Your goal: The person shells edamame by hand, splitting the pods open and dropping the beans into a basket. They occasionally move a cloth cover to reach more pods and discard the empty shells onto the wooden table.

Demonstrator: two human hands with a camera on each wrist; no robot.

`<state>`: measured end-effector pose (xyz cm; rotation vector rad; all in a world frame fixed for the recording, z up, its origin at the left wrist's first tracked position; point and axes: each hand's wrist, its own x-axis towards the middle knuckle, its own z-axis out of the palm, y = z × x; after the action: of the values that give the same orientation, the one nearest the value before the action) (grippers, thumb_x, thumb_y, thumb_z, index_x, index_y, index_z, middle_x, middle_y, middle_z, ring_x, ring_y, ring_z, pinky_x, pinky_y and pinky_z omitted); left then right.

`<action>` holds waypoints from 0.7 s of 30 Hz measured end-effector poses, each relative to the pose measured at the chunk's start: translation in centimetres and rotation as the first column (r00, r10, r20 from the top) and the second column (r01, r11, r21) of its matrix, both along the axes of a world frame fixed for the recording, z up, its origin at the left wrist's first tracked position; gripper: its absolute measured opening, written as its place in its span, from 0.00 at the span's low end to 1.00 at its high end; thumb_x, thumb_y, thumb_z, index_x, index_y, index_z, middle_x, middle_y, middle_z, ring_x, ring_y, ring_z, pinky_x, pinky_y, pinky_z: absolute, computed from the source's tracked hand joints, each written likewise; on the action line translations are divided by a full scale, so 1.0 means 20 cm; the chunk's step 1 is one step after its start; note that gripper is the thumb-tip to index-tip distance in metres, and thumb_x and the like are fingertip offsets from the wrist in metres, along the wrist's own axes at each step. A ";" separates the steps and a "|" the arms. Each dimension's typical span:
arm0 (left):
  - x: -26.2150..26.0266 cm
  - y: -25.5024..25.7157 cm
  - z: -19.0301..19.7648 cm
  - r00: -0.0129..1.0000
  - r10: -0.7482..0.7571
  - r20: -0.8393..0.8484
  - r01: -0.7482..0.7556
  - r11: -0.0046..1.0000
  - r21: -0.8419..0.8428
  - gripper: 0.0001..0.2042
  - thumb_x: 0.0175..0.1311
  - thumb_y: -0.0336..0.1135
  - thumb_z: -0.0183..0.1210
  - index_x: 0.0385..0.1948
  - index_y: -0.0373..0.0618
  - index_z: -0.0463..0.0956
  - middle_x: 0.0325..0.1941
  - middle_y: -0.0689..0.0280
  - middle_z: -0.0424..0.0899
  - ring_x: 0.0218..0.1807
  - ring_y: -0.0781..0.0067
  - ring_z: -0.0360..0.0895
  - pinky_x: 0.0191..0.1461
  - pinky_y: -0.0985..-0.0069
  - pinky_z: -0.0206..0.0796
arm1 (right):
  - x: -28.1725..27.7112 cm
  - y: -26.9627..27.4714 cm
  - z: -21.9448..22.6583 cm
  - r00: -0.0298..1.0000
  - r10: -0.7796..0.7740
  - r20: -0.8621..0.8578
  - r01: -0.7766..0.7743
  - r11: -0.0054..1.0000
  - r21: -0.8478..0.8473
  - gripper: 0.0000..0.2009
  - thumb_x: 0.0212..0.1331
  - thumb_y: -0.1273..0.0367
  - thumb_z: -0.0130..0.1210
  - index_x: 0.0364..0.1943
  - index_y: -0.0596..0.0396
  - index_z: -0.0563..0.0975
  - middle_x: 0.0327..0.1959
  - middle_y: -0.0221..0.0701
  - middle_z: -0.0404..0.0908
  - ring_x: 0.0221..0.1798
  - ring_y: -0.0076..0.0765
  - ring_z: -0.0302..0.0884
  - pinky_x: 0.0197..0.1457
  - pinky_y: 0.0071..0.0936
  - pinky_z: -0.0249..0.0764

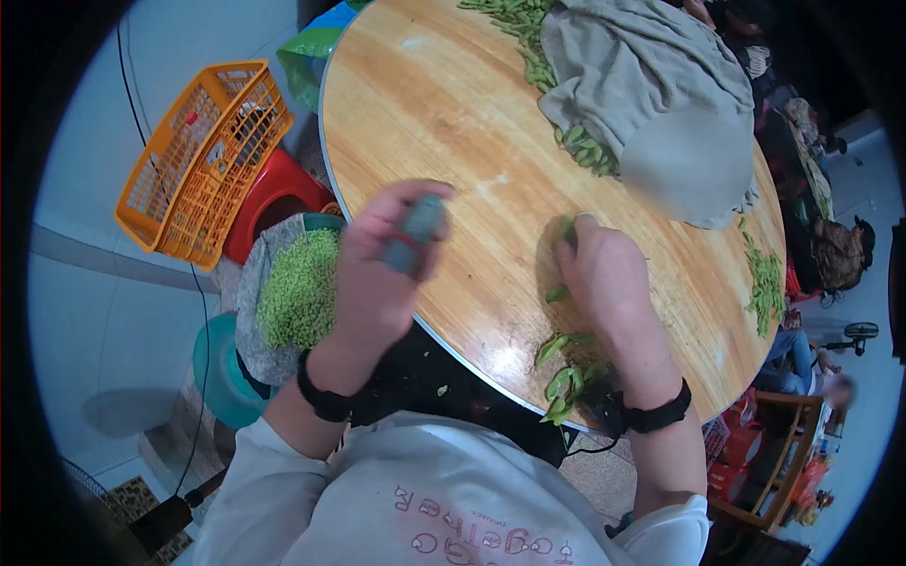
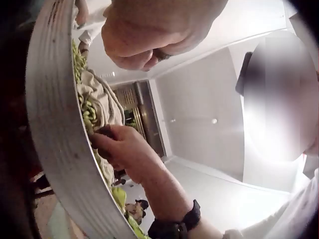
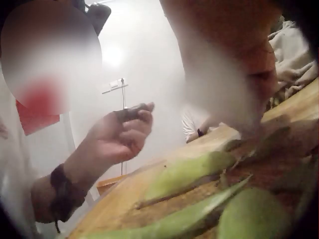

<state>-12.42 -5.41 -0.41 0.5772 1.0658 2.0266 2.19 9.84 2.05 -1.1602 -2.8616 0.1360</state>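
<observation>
Tabletop round, wooden. Left hand at its near-left rim: fingers curled, blurred grey object at thumb; held or worn, cannot tell. Right hand over tabletop pinches green bean pod. Loose pods by tabletop's near edge.

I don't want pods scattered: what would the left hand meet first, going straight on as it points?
Across bare tabletop, the left hand would probably meet the far green pods, though it looks raised and may pass above.
</observation>
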 end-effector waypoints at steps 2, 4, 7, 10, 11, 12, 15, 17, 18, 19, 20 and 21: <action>0.09 0.06 0.03 0.982 -0.186 -0.019 0.185 0.982 -0.035 0.18 0.51 0.18 0.48 0.46 0.42 0.70 0.30 0.73 0.70 0.29 0.90 0.65 0.29 0.92 0.58 | 0.03 0.00 -0.02 0.999 -0.004 -0.054 0.003 1.000 -0.009 0.11 0.49 0.66 0.53 0.26 0.64 0.73 0.22 0.49 0.76 0.28 0.54 0.75 0.34 0.43 0.71; 0.18 0.12 0.00 0.838 -0.240 -0.490 0.157 0.966 -0.204 0.21 0.49 0.19 0.54 0.48 0.41 0.69 0.34 0.67 0.72 0.30 0.81 0.70 0.34 0.85 0.66 | 0.12 0.02 -0.05 0.989 -0.004 -0.149 -0.012 0.995 -0.102 0.11 0.49 0.67 0.53 0.26 0.64 0.73 0.21 0.48 0.75 0.26 0.51 0.75 0.32 0.41 0.70; 0.26 0.15 0.05 0.405 -0.278 -0.871 0.041 0.957 -0.287 0.24 0.43 0.16 0.55 0.48 0.40 0.70 0.40 0.61 0.72 0.37 0.67 0.73 0.43 0.77 0.68 | 0.27 0.03 -0.07 0.954 -0.117 -0.278 0.003 0.926 -0.378 0.10 0.50 0.68 0.53 0.26 0.64 0.72 0.18 0.46 0.74 0.21 0.42 0.72 0.28 0.35 0.68; 0.27 0.21 -0.02 0.142 -0.246 -0.959 -0.037 0.967 -0.253 0.26 0.40 0.19 0.56 0.48 0.40 0.70 0.46 0.57 0.70 0.46 0.56 0.70 0.51 0.71 0.65 | 0.36 -0.03 -0.05 0.904 -0.259 -0.340 0.045 0.849 -0.527 0.10 0.51 0.68 0.54 0.25 0.64 0.72 0.16 0.44 0.72 0.18 0.35 0.67 0.26 0.30 0.66; 0.28 0.22 -0.03 0.022 -0.230 -0.973 -0.079 0.970 -0.231 0.25 0.40 0.19 0.56 0.48 0.40 0.70 0.46 0.56 0.70 0.49 0.56 0.69 0.52 0.70 0.64 | 0.37 -0.05 -0.05 0.875 -0.290 -0.387 0.061 0.860 -0.506 0.11 0.52 0.68 0.54 0.25 0.64 0.71 0.15 0.42 0.71 0.17 0.32 0.64 0.25 0.29 0.65; 0.29 0.23 -0.04 0.012 -0.230 -0.973 -0.075 0.970 -0.231 0.25 0.40 0.19 0.56 0.48 0.40 0.70 0.46 0.56 0.70 0.49 0.56 0.69 0.52 0.70 0.64 | 0.39 -0.06 -0.06 0.870 -0.296 -0.394 0.063 0.860 -0.507 0.11 0.52 0.68 0.54 0.25 0.64 0.71 0.15 0.42 0.71 0.17 0.32 0.64 0.25 0.29 0.65; 0.31 0.27 -0.04 -0.072 -0.275 -0.959 0.032 0.960 -0.277 0.24 0.40 0.20 0.55 0.47 0.40 0.69 0.44 0.56 0.71 0.49 0.56 0.69 0.51 0.69 0.64 | 0.44 -0.07 -0.08 0.813 -0.283 -0.508 0.039 0.898 -0.438 0.10 0.52 0.69 0.55 0.26 0.64 0.72 0.15 0.42 0.71 0.16 0.32 0.65 0.24 0.28 0.64; 0.33 0.29 -0.02 -0.068 -0.417 -0.906 0.001 0.908 -0.418 0.22 0.43 0.20 0.54 0.46 0.39 0.69 0.41 0.55 0.71 0.47 0.55 0.69 0.49 0.67 0.64 | 0.48 -0.08 -0.07 0.837 -0.281 -0.470 0.063 0.902 -0.427 0.09 0.52 0.69 0.55 0.26 0.64 0.72 0.15 0.41 0.70 0.16 0.32 0.64 0.23 0.29 0.64; 0.33 0.31 0.00 -0.080 -0.418 -0.905 0.000 0.908 -0.419 0.22 0.43 0.20 0.54 0.46 0.39 0.69 0.41 0.55 0.71 0.47 0.55 0.69 0.49 0.67 0.64 | 0.50 -0.10 -0.07 0.830 -0.285 -0.479 0.062 0.901 -0.429 0.09 0.52 0.69 0.55 0.26 0.64 0.72 0.15 0.41 0.70 0.16 0.32 0.64 0.23 0.29 0.64; 0.33 0.33 0.02 -0.012 -0.488 -0.873 -0.042 0.872 -0.487 0.21 0.44 0.20 0.53 0.46 0.38 0.69 0.40 0.55 0.71 0.47 0.54 0.69 0.48 0.66 0.64 | 0.52 -0.12 -0.06 0.808 -0.309 -0.501 0.059 0.889 -0.454 0.09 0.53 0.70 0.55 0.25 0.64 0.72 0.14 0.41 0.70 0.16 0.32 0.64 0.22 0.29 0.63; 0.33 0.35 0.03 0.056 -0.550 -0.833 -0.079 0.830 -0.553 0.20 0.46 0.20 0.52 0.46 0.38 0.68 0.39 0.55 0.71 0.47 0.54 0.69 0.48 0.65 0.64 | 0.54 -0.13 -0.05 0.784 -0.334 -0.523 0.054 0.877 -0.478 0.09 0.53 0.70 0.55 0.25 0.64 0.72 0.14 0.41 0.70 0.16 0.32 0.64 0.22 0.29 0.62; 0.34 0.36 0.04 0.043 -0.552 -0.833 -0.082 0.829 -0.554 0.20 0.46 0.20 0.52 0.46 0.38 0.68 0.39 0.55 0.71 0.47 0.54 0.69 0.48 0.65 0.64 | 0.56 -0.14 -0.05 0.776 -0.339 -0.532 0.053 0.875 -0.481 0.09 0.53 0.70 0.55 0.25 0.64 0.72 0.14 0.41 0.70 0.16 0.32 0.64 0.22 0.29 0.62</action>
<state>-5.71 1.73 0.43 1.8984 1.9560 0.6414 13.43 7.08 1.01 -1.1900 -2.1615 1.0013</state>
